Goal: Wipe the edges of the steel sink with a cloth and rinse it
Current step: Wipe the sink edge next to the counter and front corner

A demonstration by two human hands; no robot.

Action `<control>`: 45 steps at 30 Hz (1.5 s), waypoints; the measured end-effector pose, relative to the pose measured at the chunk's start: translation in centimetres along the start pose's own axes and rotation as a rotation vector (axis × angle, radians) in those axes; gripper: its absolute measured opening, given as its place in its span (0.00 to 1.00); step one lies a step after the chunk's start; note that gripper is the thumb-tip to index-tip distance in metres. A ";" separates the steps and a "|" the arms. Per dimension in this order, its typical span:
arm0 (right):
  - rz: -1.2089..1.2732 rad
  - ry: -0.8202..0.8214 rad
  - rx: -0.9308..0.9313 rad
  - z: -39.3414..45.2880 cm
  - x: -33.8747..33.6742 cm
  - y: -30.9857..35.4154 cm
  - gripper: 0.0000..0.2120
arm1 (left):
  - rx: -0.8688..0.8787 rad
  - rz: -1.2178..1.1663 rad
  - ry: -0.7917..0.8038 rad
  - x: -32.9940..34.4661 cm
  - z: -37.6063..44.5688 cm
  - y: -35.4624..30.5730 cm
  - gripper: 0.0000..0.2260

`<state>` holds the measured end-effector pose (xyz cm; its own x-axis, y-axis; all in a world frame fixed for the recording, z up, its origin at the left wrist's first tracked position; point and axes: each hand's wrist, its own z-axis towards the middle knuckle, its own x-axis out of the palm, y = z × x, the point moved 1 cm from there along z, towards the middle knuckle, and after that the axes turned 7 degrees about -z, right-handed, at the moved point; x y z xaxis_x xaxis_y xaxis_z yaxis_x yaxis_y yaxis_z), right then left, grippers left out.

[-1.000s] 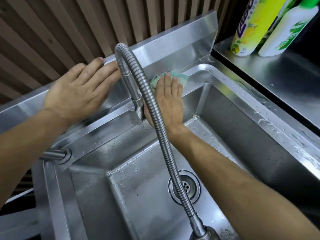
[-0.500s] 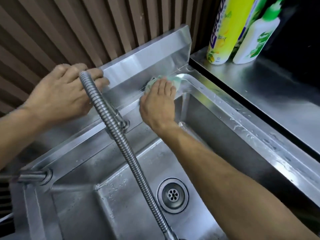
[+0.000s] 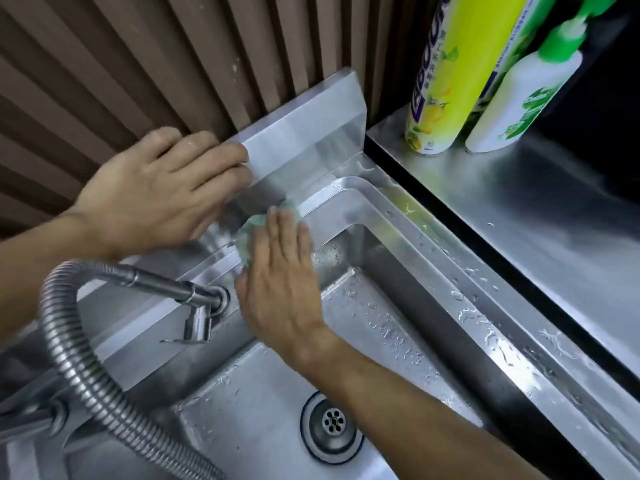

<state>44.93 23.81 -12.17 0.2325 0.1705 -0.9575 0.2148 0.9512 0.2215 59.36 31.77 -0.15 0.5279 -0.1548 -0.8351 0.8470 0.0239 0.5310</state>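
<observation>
- Right hand (image 3: 280,282): lay flat, fingers straight, and pressed the cloth (image 3: 254,230) onto the back rim of the sink (image 3: 485,282), toward 12 o'clock from the drain (image 3: 331,424).
- Cloth: green, mostly hidden under the palm; only its edges showed at 10 and 12 o'clock of the hand.
- Left hand (image 3: 162,192): fingers straight and holding nothing, rested against the steel splashback (image 3: 301,133) at 10 o'clock of the cloth.
- Hose (image 3: 90,389): looped at 8 o'clock of the basin, its tap (image 3: 199,322) just beside the right wrist.
- Spray can (image 3: 446,74) and bottle (image 3: 523,95): stood on the worktop (image 3: 540,209) at 2 o'clock.
- Risk: a leftward stroke would likely knock the wrist into the tap and stop the wipe short.
- Risk: the rim at 3 o'clock carried water drops; a flat palm with no grip could probably let the cloth slide out and drop into the basin.
- Risk: the back corner fold looked tight; flat pressure may skip it.
</observation>
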 end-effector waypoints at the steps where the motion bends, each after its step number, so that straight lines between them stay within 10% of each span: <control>1: -0.001 0.015 -0.144 -0.7 0.3 0.5 0.28 | 0.016 0.001 0.011 0.1 -0.1 0.1 0.17; 5: -0.018 -0.062 -0.421 0.2 0.9 -3.8 0.22 | 0.086 0.018 0.091 0.8 -0.7 0.6 0.23; 16: 0.245 -0.178 0.469 3.7 -1.1 -6.3 0.23 | 0.122 -0.051 0.180 1.0 0.4 0.7 0.28; 20: 0.508 -0.145 0.410 2.8 -1.4 -1.2 0.26 | 0.102 -0.064 0.139 0.7 1.5 0.8 0.30; 26: 0.029 -0.130 -0.152 -0.4 1.1 -1.3 0.27 | 0.094 -0.051 0.082 1.1 0.9 0.4 0.28; 36: -0.163 0.079 0.405 5.0 -0.9 -4.9 0.31 | 0.087 -0.115 0.072 1.4 1.0 0.5 0.27; 45: -0.357 0.170 0.537 8.9 -3.3 -8.1 0.33 | 0.089 -0.069 0.072 0.8 1.4 0.2 0.27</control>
<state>50.84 13.25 -9.20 -0.0839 -0.0508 -0.9952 0.7039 0.7039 -0.0952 59.85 30.26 -0.49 0.4743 -0.0818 -0.8766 0.8743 -0.0729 0.4798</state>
